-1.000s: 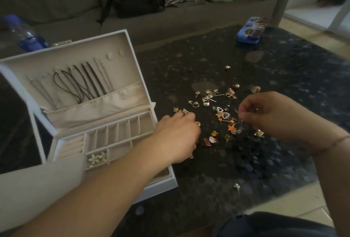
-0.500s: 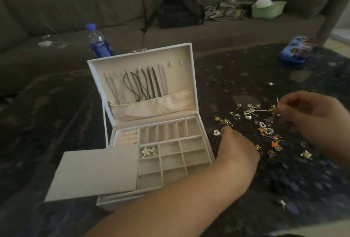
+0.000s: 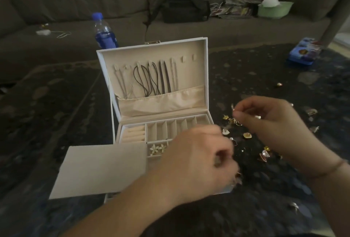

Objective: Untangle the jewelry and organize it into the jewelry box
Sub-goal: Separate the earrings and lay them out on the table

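Observation:
The white jewelry box (image 3: 151, 44) stands open in the middle of the dark table, with cords (image 3: 151, 79) hung in its lid and flower earrings (image 3: 157, 148) in one front compartment. Loose gold and silver jewelry pieces (image 3: 247, 135) lie scattered just right of the box. My left hand (image 3: 197, 161) is blurred over the box's right front compartments, its fingers curled around a small piece at the fingertips. To the right, my right hand (image 3: 269, 123) is raised above the pile and pinches a thin small piece between thumb and forefinger.
A beige flat panel (image 3: 100, 170) lies across the box's front left corner. Behind the box stands a blue-capped bottle (image 3: 104, 32), and a blue tin (image 3: 303, 53) sits far right. Stray pieces (image 3: 294, 206) lie near the front edge. On the sofa are a black backpack (image 3: 185, 4) and a green bowl (image 3: 274, 9).
My view swung left, bringing the box to the centre. My left hand moved from the pile back over the box's right compartments. My right hand lifted a little, still pinching its piece.

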`<action>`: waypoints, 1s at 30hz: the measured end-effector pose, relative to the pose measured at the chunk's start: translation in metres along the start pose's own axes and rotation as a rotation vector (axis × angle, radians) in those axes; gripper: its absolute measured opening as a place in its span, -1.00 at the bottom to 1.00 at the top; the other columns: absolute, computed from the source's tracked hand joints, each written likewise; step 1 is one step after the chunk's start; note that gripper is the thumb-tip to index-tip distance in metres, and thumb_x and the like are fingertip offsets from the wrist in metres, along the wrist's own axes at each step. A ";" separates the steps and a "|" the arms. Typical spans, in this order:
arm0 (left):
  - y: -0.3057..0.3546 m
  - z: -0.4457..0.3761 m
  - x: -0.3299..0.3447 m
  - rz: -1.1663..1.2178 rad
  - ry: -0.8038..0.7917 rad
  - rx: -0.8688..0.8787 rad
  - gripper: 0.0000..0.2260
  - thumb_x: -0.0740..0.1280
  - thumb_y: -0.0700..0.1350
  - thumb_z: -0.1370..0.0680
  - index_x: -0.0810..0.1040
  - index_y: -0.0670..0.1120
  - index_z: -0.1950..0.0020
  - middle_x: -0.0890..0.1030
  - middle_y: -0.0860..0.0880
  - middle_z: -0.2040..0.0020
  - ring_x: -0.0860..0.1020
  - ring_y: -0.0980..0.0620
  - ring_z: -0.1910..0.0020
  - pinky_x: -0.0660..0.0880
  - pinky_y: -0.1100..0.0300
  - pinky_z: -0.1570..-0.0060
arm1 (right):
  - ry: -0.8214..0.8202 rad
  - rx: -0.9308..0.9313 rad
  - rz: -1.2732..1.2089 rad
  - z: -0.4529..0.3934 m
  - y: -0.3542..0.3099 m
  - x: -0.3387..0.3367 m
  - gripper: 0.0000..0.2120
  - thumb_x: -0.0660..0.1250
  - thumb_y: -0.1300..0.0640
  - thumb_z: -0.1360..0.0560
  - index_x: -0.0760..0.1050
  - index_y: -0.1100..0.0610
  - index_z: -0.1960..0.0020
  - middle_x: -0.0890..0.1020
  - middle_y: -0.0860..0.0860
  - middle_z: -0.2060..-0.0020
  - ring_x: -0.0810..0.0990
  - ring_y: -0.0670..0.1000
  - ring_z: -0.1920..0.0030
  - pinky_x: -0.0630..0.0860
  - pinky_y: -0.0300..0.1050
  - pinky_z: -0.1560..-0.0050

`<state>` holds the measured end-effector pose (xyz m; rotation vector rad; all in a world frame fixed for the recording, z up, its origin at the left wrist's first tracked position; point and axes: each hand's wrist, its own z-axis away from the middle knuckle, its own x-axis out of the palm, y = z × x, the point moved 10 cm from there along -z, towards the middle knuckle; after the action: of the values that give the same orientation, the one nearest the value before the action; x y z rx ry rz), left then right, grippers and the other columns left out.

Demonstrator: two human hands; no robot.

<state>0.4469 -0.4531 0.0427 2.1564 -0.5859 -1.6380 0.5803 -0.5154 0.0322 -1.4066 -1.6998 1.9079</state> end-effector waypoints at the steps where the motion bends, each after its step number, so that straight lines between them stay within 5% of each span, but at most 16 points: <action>1: -0.010 0.007 -0.012 0.053 0.016 -0.023 -0.83 0.27 -0.01 -0.50 0.59 0.00 0.23 0.50 0.12 0.22 0.49 0.13 0.20 0.46 0.18 0.21 | -0.005 -0.014 0.045 0.001 -0.002 0.010 -0.87 0.46 0.11 -0.45 0.61 -0.08 0.23 0.64 -0.13 0.26 0.55 -0.23 0.27 0.41 -0.27 0.23; 6: -0.070 0.027 -0.055 0.134 0.161 -0.136 -0.85 0.41 -0.18 -0.50 0.67 0.00 0.24 0.60 0.12 0.28 0.57 0.02 0.23 0.51 0.14 0.23 | -0.063 -0.101 0.171 0.002 -0.007 0.046 -0.88 0.48 0.10 -0.43 0.62 -0.11 0.21 0.58 -0.25 0.06 0.53 -0.29 0.00 0.44 -0.47 0.06; 10: -0.094 0.028 -0.058 0.229 0.208 -0.241 -0.86 0.41 -0.18 -0.50 0.70 -0.02 0.23 0.65 0.09 0.29 0.61 0.01 0.22 0.54 0.11 0.19 | -0.112 -0.120 0.064 0.002 -0.011 0.052 -0.86 0.45 0.11 -0.45 0.59 -0.11 0.24 0.65 -0.19 0.09 0.64 0.02 0.11 0.61 -0.03 0.07; 13: -0.098 0.021 -0.045 0.276 0.115 -0.296 -0.88 0.41 -0.13 -0.51 0.71 0.01 0.19 0.66 0.13 0.27 0.61 0.11 0.22 0.52 0.25 0.18 | -0.233 -0.146 -0.116 0.007 -0.024 0.062 -0.89 0.44 0.11 -0.47 0.60 -0.06 0.21 0.68 -0.18 0.03 0.57 0.43 0.10 0.56 0.32 0.06; 15: -0.097 0.017 -0.040 0.296 0.085 -0.307 -0.89 0.43 -0.15 -0.52 0.71 0.00 0.19 0.65 0.13 0.28 0.58 0.17 0.25 0.48 0.33 0.21 | -0.320 -0.132 -0.217 0.011 -0.030 0.069 -0.96 0.43 0.07 -0.44 0.62 0.01 0.18 0.69 -0.12 0.01 0.54 0.49 0.03 0.50 0.44 0.00; 18: -0.092 0.011 -0.040 0.282 0.092 -0.278 -0.90 0.45 -0.15 -0.51 0.72 -0.01 0.19 0.64 0.12 0.27 0.58 0.13 0.24 0.48 0.28 0.21 | -0.383 -0.121 -0.243 0.013 -0.033 0.078 -0.98 0.44 0.15 -0.44 0.64 0.08 0.16 0.71 -0.06 0.04 0.65 0.25 0.00 0.57 0.28 -0.06; 23: -0.087 0.006 -0.043 0.284 0.123 -0.245 -0.91 0.45 -0.13 -0.51 0.73 0.01 0.16 0.64 0.09 0.27 0.58 0.07 0.21 0.51 0.16 0.19 | -0.346 -0.065 -0.282 0.009 -0.024 0.079 -0.96 0.44 0.24 -0.46 0.64 0.21 0.11 0.70 0.10 0.21 0.64 -0.01 0.22 0.58 -0.13 0.09; 30: -0.084 0.003 -0.039 0.303 0.186 -0.249 -0.93 0.46 -0.11 -0.51 0.73 0.00 0.16 0.67 0.08 0.28 0.61 0.10 0.24 0.53 0.18 0.20 | -0.169 -0.101 -0.178 0.008 -0.022 0.070 -0.90 0.49 0.20 -0.43 0.65 0.03 0.11 0.71 -0.02 0.26 0.69 0.00 0.23 0.65 -0.08 0.12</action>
<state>0.4434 -0.3617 0.0302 1.9059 -0.5852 -1.2631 0.5294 -0.4648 0.0158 -1.1099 -1.9521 1.9130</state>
